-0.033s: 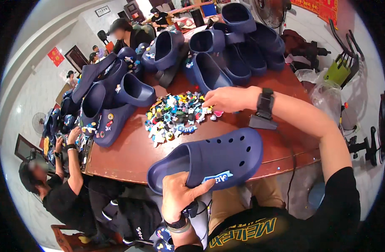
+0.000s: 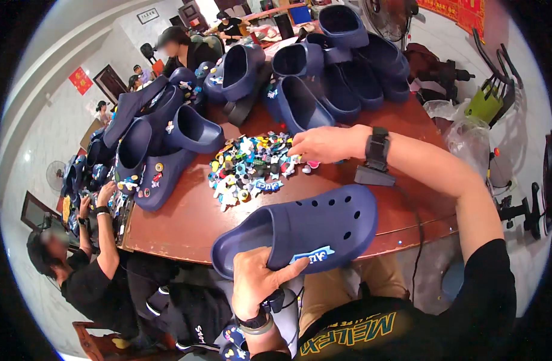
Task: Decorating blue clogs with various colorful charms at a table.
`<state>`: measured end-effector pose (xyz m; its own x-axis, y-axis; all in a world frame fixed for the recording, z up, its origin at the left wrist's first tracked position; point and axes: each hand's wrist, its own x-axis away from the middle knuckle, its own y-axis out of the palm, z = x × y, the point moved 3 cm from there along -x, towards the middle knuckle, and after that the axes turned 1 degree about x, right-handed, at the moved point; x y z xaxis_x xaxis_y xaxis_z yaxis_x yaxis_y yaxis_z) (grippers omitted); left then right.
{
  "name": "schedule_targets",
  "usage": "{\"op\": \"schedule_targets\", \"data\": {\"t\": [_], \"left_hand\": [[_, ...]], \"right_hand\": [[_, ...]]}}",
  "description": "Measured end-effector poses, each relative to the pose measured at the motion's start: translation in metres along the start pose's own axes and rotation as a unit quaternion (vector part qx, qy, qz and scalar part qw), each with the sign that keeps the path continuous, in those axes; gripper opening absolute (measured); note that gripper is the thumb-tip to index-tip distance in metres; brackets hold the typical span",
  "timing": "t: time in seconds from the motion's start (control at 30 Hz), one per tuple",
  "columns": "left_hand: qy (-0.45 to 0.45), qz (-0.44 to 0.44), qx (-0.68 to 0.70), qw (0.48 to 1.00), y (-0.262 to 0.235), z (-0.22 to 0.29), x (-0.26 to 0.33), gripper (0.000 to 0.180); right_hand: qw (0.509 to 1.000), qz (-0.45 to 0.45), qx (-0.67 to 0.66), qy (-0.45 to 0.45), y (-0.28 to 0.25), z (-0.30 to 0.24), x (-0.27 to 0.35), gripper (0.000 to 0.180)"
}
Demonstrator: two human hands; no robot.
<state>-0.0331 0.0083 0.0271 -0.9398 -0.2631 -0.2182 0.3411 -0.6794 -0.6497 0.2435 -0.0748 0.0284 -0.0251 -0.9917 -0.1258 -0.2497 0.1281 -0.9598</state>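
My left hand (image 2: 259,281) grips a navy blue clog (image 2: 324,225) by its side at the opening, above the table's near edge. The thumb lies against a blue and white lettered charm (image 2: 315,256) on the clog's side. Several round holes show in the upper. My right hand (image 2: 324,144) reaches in from the right to the edge of a heap of small colourful shoe charms (image 2: 249,162). Its fingers are bent and pressed together at the heap. Whatever may be between the fingertips is hidden. A pink charm (image 2: 313,163) lies just under the hand.
Navy clogs (image 2: 303,105) are piled along the back of the red-brown table (image 2: 179,231); charm-decorated clogs (image 2: 161,180) stand at the left. A dark device hangs under my right wrist with a black cable (image 2: 420,225). A co-worker (image 2: 89,271) works at the left; others sit farther back.
My right hand has shifted very slightly left at the charm heap. My left hand and the clog have not visibly moved.
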Motion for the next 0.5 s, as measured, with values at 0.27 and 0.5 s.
{"op": "schedule_targets", "data": {"t": [0.27, 0.5], "left_hand": [[-0.017, -0.011, 0.034, 0.999, 0.0, -0.003, 0.002, 0.034], [0.004, -0.007, 0.042, 0.999, 0.001, -0.005, 0.002, 0.031]], "right_hand": [[0.984, -0.011, 0.175, 0.038, 0.023, 0.006, -0.015, 0.021], [0.973, 0.223, -0.018, -0.058, -0.009, -0.021, 0.027, 0.015]]}}
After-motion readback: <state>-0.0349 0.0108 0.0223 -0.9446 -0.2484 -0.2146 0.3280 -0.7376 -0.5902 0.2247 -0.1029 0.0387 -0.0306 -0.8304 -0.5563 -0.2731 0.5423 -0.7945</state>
